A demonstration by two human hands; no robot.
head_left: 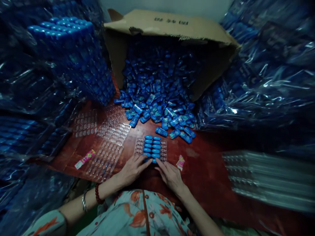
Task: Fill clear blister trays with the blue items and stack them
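Observation:
Two columns of small blue oval containers (156, 146) lie in the middle of a clear plastic blister tray (163, 149), with unfilled cavities on both sides. My left hand (133, 167) reaches the tray's near edge, its fingertips on the nearest container of the left column. From the other side, my right hand (171, 175) touches the nearest container of the right column with its fingertips. Fingers of both hands are stretched out, and they partly cover the near row. Just beyond the tray lies a loose blue container (161, 131) with a printed label.
A cardboard box (172, 24) on its side spills a heap of blue containers (157, 95) onto the red-brown table (201, 160). Clear trays (105, 157) lie left, stacked trays (268, 180) right. Pink wrappers (85, 159) are nearby. Plastic-wrapped blue stacks (73, 59) flank both sides.

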